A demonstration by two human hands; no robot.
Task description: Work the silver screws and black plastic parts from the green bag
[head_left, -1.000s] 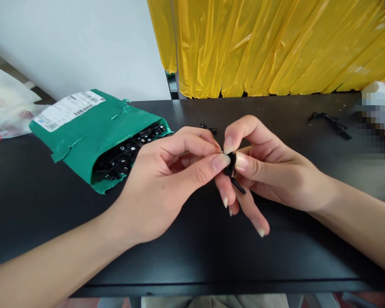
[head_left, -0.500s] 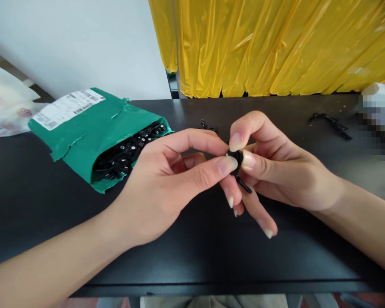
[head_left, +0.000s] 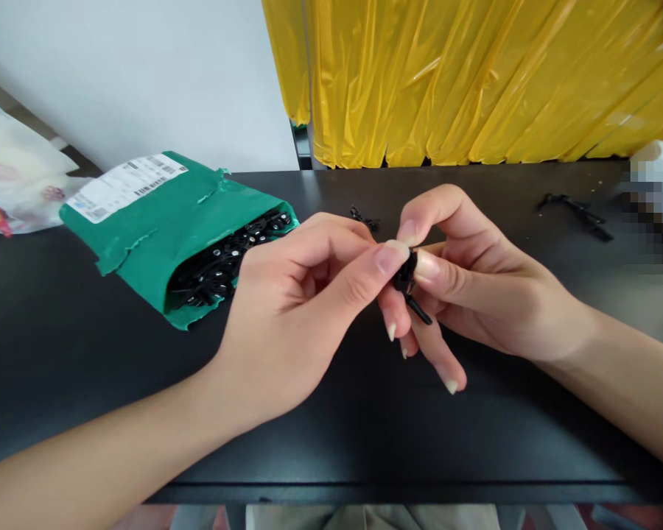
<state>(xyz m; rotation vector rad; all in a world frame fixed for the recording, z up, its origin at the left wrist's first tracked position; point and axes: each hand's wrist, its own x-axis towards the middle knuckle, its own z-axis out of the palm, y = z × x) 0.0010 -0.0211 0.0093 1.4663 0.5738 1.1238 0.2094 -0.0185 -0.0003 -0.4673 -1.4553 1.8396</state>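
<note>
Above the black table, my left hand (head_left: 298, 316) and my right hand (head_left: 491, 294) meet fingertip to fingertip. Between them is a small black part (head_left: 404, 280) with a thin, rod-like end (head_left: 418, 309) pointing down. My left thumb presses at its top, and my right thumb and index finger pinch its right side. Fingers cover much of it, so its exact kind is unclear. To the left of my hands lies a torn-open green mailing bag (head_left: 144, 243) with a white label. Many black pieces with shiny round silver spots (head_left: 221, 265) show in its mouth.
A small black piece (head_left: 365, 218) lies behind my hands, and a longer black one (head_left: 577, 213) sits at the back right. A whitish plastic bag (head_left: 27, 177) stands far left. Yellow plastic sheeting (head_left: 420, 81) hangs behind the black table (head_left: 331, 442). A blurred-out object (head_left: 660, 191) is at right.
My left thumb has slid up toward the top of the black part, showing more of its left side. The whole view has shifted slightly; both hands still hold the part.
</note>
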